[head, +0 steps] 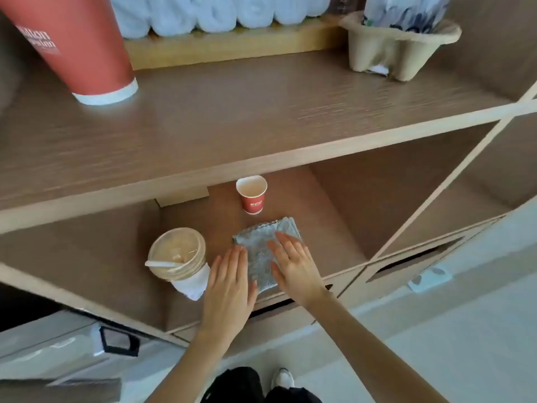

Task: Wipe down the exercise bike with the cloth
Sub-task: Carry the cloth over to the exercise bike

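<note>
**Wooden shelf unit: two levels, both loaded**

Upper shelf (232,112): large red paper cup (78,45) at left, wooden tray (232,50) of rolled white towels (203,13) along the back, moulded-pulp cup carrier (401,48) at right, just beside the tray end.

Lower shelf (334,199): small open red paper cup (251,194) towards the back. Folded grey cloth (261,242) lies in front of it, not touching. Lidded drink cup (178,254) with white sleeve stands left of the cloth, near the front edge. All three share one compartment.
</note>
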The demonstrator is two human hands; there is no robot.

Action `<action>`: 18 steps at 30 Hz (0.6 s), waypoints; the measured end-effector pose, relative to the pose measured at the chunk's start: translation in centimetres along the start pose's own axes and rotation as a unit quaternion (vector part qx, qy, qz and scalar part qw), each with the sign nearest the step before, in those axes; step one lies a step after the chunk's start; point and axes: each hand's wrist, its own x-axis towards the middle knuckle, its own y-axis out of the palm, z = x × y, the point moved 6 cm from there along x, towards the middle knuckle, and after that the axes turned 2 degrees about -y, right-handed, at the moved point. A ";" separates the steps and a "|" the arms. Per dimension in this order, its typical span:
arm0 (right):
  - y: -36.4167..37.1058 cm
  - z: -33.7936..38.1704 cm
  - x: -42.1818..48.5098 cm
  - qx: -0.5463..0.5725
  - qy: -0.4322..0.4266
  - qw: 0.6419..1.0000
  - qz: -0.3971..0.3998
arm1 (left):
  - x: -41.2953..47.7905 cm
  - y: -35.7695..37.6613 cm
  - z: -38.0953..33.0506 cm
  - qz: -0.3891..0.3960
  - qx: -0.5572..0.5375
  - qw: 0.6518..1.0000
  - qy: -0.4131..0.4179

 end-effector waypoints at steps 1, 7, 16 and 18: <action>0.5 -0.2 0.5 0.006 -0.011 1.000 0.017 | 0.1 0.1 0.2 -0.004 -0.002 1.000 -0.011; 3.8 -1.6 2.3 -0.026 -0.005 0.993 0.111 | 0.3 0.7 0.7 -0.005 0.008 1.000 -0.030; 5.2 -2.2 2.2 -0.017 -0.013 0.996 0.089 | 0.5 1.4 0.9 -0.014 0.018 1.000 -0.019; 4.8 -2.2 2.2 -0.007 -0.022 0.998 0.050 | 0.6 1.5 0.9 -0.014 0.015 1.000 -0.017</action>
